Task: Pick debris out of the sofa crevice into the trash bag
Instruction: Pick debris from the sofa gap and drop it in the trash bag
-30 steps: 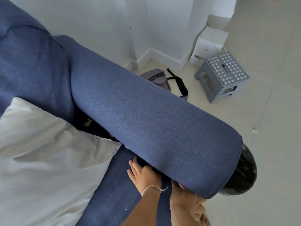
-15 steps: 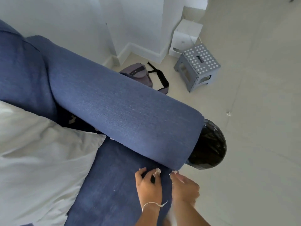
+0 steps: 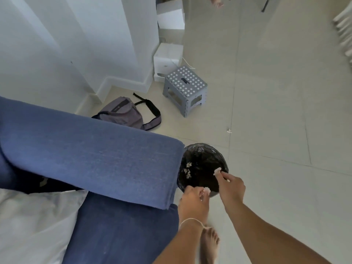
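A black trash bag (image 3: 202, 159) stands open on the floor just past the end of the blue sofa armrest (image 3: 95, 155). Pale scraps of debris (image 3: 187, 169) lie inside it on the left. My left hand (image 3: 194, 201) is at the bag's near rim, pinching a small white scrap. My right hand (image 3: 231, 184) is over the bag's right rim, with a white scrap (image 3: 217, 170) held between its fingertips. The crevice (image 3: 47, 182) under the armrest is dark, with a pale bit showing in it.
A white pillow (image 3: 32, 225) lies on the blue seat (image 3: 118, 231). On the floor are a purple bag (image 3: 123, 115), a grey dotted step stool (image 3: 185, 88), a white box (image 3: 167, 58) and a small white scrap (image 3: 228, 131). My bare foot (image 3: 209, 242) stands below the trash bag.
Both hands have left the sofa seat edge and moved right, over the trash bag, each carrying a white scrap. The view has swung right toward the floor.
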`<state>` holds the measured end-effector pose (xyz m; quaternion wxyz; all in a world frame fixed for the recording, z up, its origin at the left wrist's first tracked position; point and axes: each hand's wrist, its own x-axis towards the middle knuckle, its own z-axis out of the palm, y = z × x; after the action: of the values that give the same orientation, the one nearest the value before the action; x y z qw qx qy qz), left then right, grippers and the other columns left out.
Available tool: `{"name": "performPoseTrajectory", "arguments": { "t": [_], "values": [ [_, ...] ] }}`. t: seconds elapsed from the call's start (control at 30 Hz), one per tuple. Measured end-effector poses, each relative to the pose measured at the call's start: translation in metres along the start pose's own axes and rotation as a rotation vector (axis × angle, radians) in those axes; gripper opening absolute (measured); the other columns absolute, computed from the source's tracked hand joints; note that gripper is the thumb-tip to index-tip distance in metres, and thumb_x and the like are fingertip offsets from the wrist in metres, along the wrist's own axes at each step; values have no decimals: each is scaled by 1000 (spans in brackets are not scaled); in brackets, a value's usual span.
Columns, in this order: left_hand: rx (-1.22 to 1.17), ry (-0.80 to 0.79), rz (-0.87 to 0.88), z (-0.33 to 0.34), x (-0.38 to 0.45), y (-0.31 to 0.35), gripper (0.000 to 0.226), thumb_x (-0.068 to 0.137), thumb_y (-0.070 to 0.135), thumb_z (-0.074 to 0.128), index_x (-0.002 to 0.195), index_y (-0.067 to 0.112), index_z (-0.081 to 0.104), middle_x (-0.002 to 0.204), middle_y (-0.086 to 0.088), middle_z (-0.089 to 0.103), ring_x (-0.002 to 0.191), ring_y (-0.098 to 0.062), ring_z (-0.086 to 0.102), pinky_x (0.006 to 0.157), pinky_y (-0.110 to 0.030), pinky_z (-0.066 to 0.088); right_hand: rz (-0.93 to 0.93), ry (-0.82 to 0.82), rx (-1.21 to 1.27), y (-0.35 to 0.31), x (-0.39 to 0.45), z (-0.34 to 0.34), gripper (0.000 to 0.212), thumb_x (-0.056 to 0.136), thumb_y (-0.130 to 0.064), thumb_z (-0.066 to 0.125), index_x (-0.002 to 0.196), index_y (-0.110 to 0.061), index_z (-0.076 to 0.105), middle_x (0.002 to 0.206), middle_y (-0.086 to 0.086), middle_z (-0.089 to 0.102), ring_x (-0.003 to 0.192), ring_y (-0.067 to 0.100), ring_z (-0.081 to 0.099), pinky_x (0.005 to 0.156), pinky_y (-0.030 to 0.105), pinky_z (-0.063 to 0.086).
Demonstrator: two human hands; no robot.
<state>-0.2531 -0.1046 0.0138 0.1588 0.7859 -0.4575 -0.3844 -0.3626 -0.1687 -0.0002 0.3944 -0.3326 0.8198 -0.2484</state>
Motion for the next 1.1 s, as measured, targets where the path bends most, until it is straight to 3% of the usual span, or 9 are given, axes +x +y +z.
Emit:
{"name": "performPoseTrajectory", "arguments": {
  "t": [0.07, 0.23, 0.43, 0.53, 0.63, 0.77, 0.87, 1.0, 1.1],
  "values": [
    [58, 23, 15, -7, 17, 17, 33, 95, 51, 45, 103, 29, 68, 107, 5, 58, 88, -18, 62, 74, -33, 48, 7, -24, 12, -7, 10, -2, 47, 73, -57, 63, 80, -13, 75, 60, 3, 66, 87, 33, 62, 73, 42, 54],
    [143, 66, 49, -20, 58, 41, 36, 96, 50, 42, 104, 27, 69, 108, -1, 61, 92, -23, 63, 76, -36, 50, 15, -24, 63, -14, 20, -12, 36, 85, -34, 70, 116, -19, 76, 121, 1, 73, 123, 26, 60, 103, 46, 51],
    [175, 68, 62, -21, 78, 52, 39, 95, 51, 40, 104, 26, 69, 108, -1, 62, 90, -24, 62, 77, -39, 53, 39, -45, 82, -4, 26, -13, 36, 81, -43, 67, 113, -29, 77, 105, 3, 75, 113, 28, 64, 96, 45, 55],
    [162, 40, 69, -23, 79, 51, 40, 93, 49, 47, 115, 23, 68, 115, -2, 65, 99, -24, 64, 83, -37, 54, 15, -47, 73, -2, 26, -14, 35, 84, -42, 67, 115, -28, 75, 114, -1, 73, 121, 24, 59, 99, 44, 53],
    [80, 5, 64, -23, 76, 44, 48, 91, 49, 53, 130, 20, 62, 125, -2, 66, 110, -21, 64, 93, -39, 54, -15, -58, 42, -1, 25, -15, 30, 87, -41, 65, 112, -29, 76, 117, -3, 72, 126, 23, 55, 97, 39, 51],
    [-53, 18, 125, -31, 79, 49, 43, 93, 45, 54, 128, 23, 62, 124, -2, 66, 106, -18, 66, 94, -38, 55, -69, -62, 14, -9, 24, -14, 30, 87, -41, 65, 110, -26, 77, 114, -2, 74, 120, 23, 60, 98, 40, 52],
    [-163, 29, 230, -53, 79, 68, 35, 95, 35, 54, 127, 23, 64, 124, 0, 65, 113, -16, 61, 100, -37, 52, -135, -71, 19, -30, 18, -10, 28, 90, -36, 64, 109, -21, 78, 107, -2, 76, 109, 22, 66, 88, 32, 51],
    [-572, 284, 279, -120, 60, 87, 28, 94, 26, 61, 121, 26, 68, 116, 9, 67, 103, -4, 64, 90, -17, 51, -271, -78, 67, -74, -2, 8, 17, 89, -42, 60, 87, -33, 75, 96, -9, 71, 102, 22, 68, 90, 36, 53],
    [-750, 567, 227, -187, 45, 54, 26, 94, 23, 63, 119, 27, 68, 115, 11, 68, 105, 0, 64, 88, -13, 50, -427, -74, 164, -124, -36, 35, 8, 87, -43, 65, 89, -37, 70, 102, -16, 59, 107, 18, 62, 94, 32, 52]
  ]
}}
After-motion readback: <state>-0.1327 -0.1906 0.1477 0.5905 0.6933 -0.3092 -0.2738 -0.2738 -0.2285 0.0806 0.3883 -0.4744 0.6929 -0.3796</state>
